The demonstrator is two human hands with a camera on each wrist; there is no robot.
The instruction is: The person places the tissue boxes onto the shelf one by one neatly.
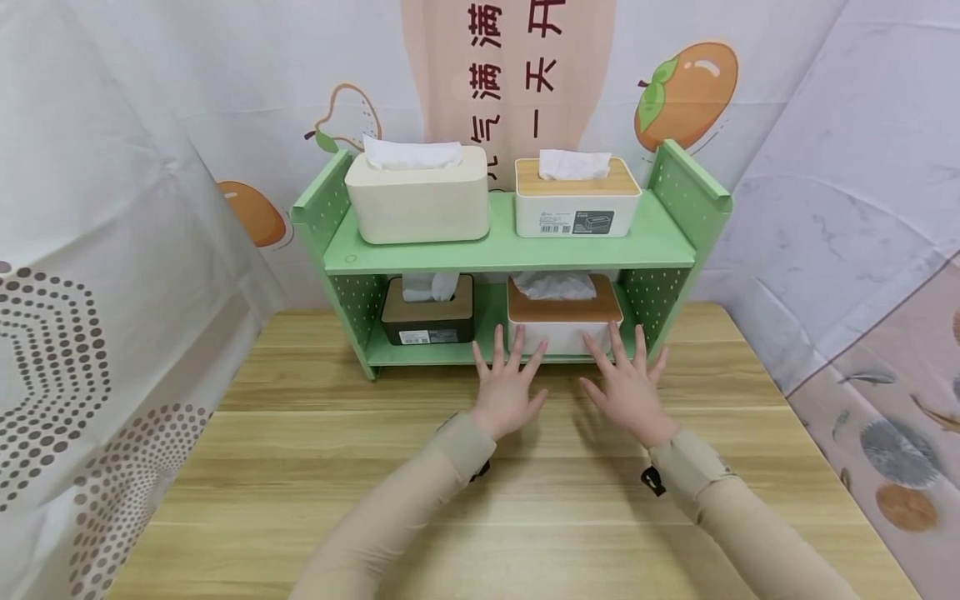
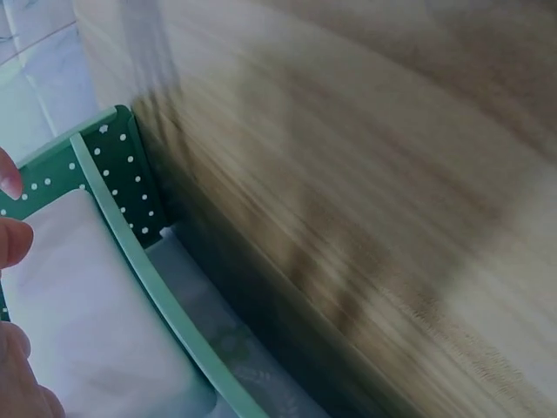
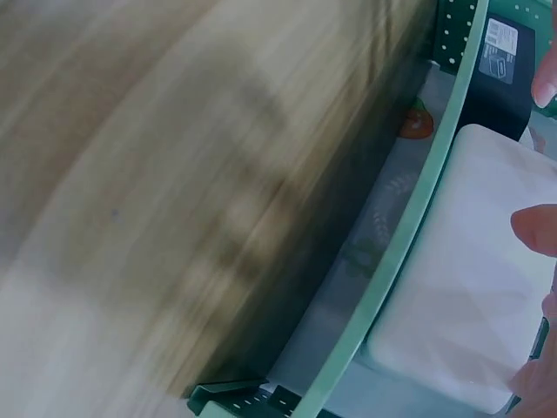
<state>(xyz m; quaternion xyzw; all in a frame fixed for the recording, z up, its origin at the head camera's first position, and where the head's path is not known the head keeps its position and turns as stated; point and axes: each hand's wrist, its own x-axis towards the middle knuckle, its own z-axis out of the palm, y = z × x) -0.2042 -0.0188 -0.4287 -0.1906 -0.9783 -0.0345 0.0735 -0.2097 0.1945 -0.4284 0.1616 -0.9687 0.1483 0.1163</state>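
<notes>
A white tissue box with a brown wooden lid and a tissue poking out sits on the lower shelf of a green rack. My left hand is in front of its left part, fingers spread and pointing at the rack. Over its right front, the spread fingers of my right hand overlap the box in the head view. Each wrist view shows the plain white front of the box behind the shelf's green front lip, with fingertips close to it. Neither hand grips anything.
The green rack stands at the back of the wooden table. A dark tissue box is on the lower shelf at left. Above are a cream tissue box and a white one with a light wooden lid. Printed curtains surround the table.
</notes>
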